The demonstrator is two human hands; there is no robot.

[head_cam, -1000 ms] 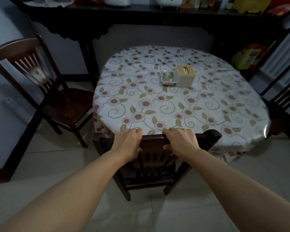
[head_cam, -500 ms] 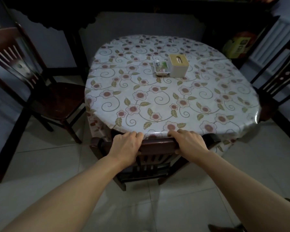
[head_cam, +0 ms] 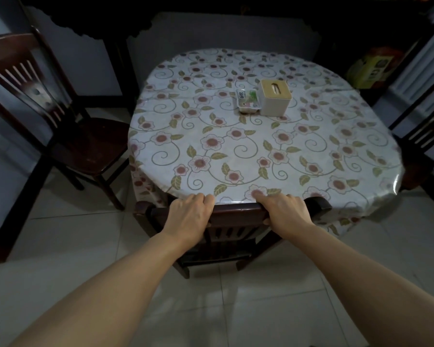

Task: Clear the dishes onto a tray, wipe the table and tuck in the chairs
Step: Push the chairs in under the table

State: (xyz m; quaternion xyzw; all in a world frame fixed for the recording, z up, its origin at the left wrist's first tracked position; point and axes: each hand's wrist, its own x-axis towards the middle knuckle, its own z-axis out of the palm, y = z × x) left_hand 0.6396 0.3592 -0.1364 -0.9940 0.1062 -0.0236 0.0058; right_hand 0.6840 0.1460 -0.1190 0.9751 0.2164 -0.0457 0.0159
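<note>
Both hands, left [head_cam: 189, 216] and right [head_cam: 285, 213], are clamped on the chair [head_cam: 233, 216] top rail, right at the tabletop [head_cam: 236, 151] edge, so shoving harder could pinch those fingers or snag the cloth.

A tissue box [head_cam: 276, 97] sits mid-table [head_cam: 311, 156], a small tray [head_cam: 247, 102] touching its left side.

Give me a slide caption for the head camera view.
Both hands, left and right, grip the chair top rail at the floral table's edge.
</note>
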